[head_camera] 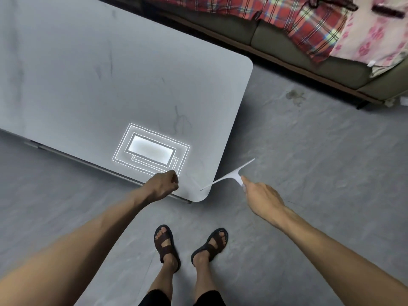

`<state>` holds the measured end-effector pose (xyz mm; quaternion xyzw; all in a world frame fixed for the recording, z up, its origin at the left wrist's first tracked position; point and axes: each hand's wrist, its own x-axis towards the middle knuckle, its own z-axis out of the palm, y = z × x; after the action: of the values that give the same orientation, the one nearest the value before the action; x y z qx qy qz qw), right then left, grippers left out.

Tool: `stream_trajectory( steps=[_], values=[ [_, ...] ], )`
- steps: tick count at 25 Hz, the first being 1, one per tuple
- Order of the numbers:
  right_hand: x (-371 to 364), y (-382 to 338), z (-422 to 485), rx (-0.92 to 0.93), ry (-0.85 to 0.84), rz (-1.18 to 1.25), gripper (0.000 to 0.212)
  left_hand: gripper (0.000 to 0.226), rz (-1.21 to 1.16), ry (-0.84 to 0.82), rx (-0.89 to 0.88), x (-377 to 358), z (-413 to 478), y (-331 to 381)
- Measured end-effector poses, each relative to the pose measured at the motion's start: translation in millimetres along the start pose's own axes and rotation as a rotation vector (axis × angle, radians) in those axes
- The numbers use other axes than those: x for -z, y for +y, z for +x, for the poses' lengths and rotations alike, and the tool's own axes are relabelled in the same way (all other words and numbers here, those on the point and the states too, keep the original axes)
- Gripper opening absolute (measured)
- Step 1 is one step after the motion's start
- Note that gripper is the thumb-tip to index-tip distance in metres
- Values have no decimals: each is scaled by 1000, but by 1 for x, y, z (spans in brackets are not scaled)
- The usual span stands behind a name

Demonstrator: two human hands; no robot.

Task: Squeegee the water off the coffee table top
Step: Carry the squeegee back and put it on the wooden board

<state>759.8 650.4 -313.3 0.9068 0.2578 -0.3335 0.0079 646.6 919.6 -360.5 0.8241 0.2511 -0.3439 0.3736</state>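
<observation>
The grey coffee table top (pixel 92 80) fills the upper left, with faint water streaks (pixel 180 122) near its right end and a bright ceiling-light reflection (pixel 151 150). My right hand (pixel 261 198) grips the handle of a white squeegee (pixel 229 175), whose blade slants across the table's near right corner, partly over the floor. My left hand (pixel 163 185) sits at the table's front edge with its fingers curled; nothing shows in it.
Grey concrete floor (pixel 298 162) surrounds the table. A low olive sofa (pixel 276 38) with a red plaid cloth (pixel 304 23) and pink floral fabric (pixel 371 34) runs along the top right. My sandalled feet (pixel 189 246) stand just below the table corner.
</observation>
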Motion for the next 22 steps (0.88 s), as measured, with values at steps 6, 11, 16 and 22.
stream_trajectory(
  steps=[6,11,16,22],
  values=[
    [75,-79,-41,-45,88,273,21,15,-220,38,-17,92,-82,29],
    [159,-154,-87,-158,-105,1090,26,9,-377,36,-45,142,-173,56],
    [208,-196,-134,8,-367,1181,24,6,-528,237,-27,161,-266,74],
    [229,-219,-200,332,-701,1028,6,11,-871,558,90,90,-401,103]
  ],
)
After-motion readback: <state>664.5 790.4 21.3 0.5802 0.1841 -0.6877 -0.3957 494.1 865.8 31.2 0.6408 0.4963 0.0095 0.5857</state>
